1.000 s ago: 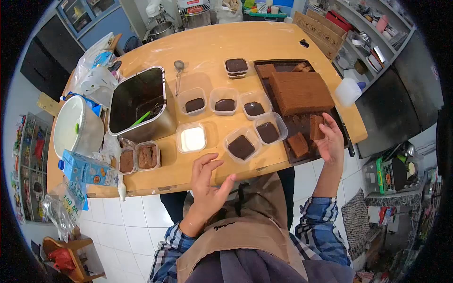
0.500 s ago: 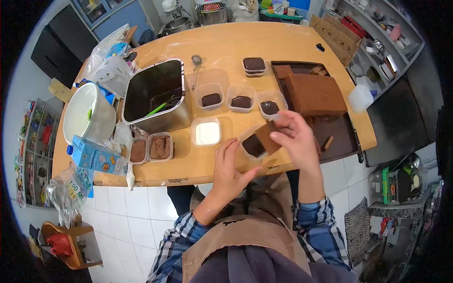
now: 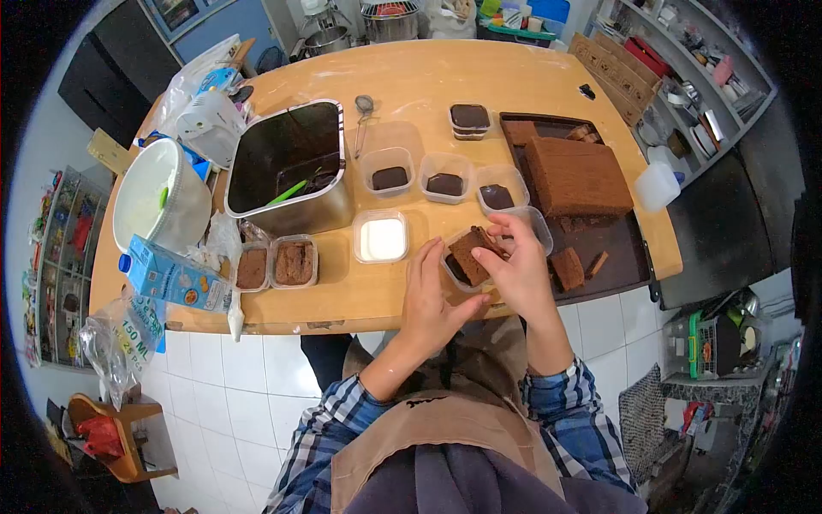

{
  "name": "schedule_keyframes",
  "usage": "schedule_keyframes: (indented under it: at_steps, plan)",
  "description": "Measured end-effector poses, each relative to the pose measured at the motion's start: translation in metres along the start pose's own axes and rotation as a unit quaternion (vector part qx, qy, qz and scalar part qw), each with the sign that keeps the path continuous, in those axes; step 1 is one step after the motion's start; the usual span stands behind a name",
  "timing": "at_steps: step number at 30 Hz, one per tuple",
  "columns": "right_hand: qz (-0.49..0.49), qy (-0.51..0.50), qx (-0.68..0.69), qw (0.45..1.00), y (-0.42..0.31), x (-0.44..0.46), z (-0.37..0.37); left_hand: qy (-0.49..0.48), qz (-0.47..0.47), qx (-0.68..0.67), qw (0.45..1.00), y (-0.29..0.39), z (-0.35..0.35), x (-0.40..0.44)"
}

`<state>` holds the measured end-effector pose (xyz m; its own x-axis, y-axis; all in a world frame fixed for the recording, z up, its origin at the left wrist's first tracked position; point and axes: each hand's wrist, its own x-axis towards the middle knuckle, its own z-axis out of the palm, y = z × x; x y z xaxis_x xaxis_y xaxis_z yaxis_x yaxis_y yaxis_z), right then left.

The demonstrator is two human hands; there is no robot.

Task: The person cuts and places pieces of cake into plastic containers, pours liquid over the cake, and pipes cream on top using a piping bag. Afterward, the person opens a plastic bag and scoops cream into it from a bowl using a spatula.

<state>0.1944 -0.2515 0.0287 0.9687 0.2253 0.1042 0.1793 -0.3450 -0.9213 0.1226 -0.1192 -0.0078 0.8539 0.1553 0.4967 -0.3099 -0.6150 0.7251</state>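
Note:
My right hand is closed on a flat brown cake piece, tilted over a clear square tub with a dark layer inside. My left hand is at the left side of that tub, thumb and fingers apart around its near edge. Another tub stands partly behind my right hand. To the right a dark tray holds a large cake block and a smaller cut piece. Behind are more tubs with dark layers, one of them in the middle.
A deep metal pan with a green-handled tool stands left, beside a white bowl and a blue carton. A tub of white liquid, a small strainer and two cake-filled tubs are nearby. A knife lies along the tray's right edge.
My right hand has brought the cake piece from the tray leftward to the near tub and tilted it over the opening. My left hand has moved right, to the tub's side.

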Motion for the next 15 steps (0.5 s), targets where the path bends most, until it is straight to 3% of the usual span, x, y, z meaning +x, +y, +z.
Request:
schedule_keyframes:
  at_steps: [15]
  plan:
    - [-0.06,0.028,-0.054,0.996,-0.002,-0.001,0.007,-0.004,0.01,0.001,1.0,-0.006,0.006,0.009]
